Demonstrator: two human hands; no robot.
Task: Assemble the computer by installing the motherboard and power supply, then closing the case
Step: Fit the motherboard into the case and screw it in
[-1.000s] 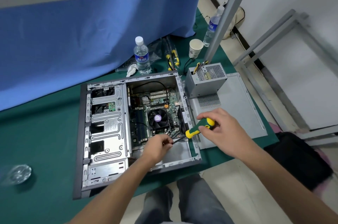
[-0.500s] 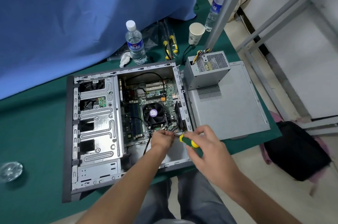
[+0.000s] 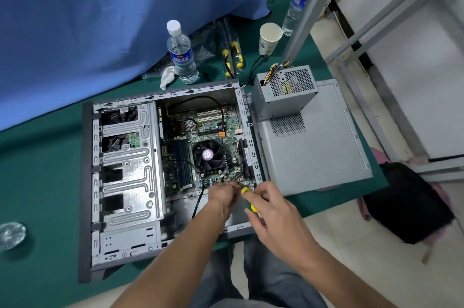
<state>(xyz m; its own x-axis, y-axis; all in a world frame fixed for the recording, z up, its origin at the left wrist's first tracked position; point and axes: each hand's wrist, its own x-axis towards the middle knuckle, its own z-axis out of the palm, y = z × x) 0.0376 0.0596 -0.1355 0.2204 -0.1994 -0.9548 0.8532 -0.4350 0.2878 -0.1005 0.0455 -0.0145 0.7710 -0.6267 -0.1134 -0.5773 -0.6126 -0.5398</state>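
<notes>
The open grey computer case (image 3: pixel 125 177) lies flat on the green table. The motherboard (image 3: pixel 200 137) with its black fan sits inside it. My right hand (image 3: pixel 273 212) grips a yellow-and-green screwdriver (image 3: pixel 247 197) at the board's near right corner. My left hand (image 3: pixel 223 194) is beside the screwdriver's tip, fingers pinched together there; what they pinch is hidden. The grey power supply (image 3: pixel 283 91) stands outside the case, on the removed side panel (image 3: pixel 313 152) to the right.
A water bottle (image 3: pixel 182 54), a crumpled tissue (image 3: pixel 167 76), spare screwdrivers (image 3: pixel 233 56) and a paper cup (image 3: pixel 269 37) stand behind the case. A second bottle (image 3: pixel 297 3) and a metal post (image 3: pixel 308 6) are at the back right. A black bag (image 3: pixel 406 202) lies on the floor.
My right hand has brought the screwdriver down and left to the board's near right corner, close to my left hand. The camera has moved in over the case.
</notes>
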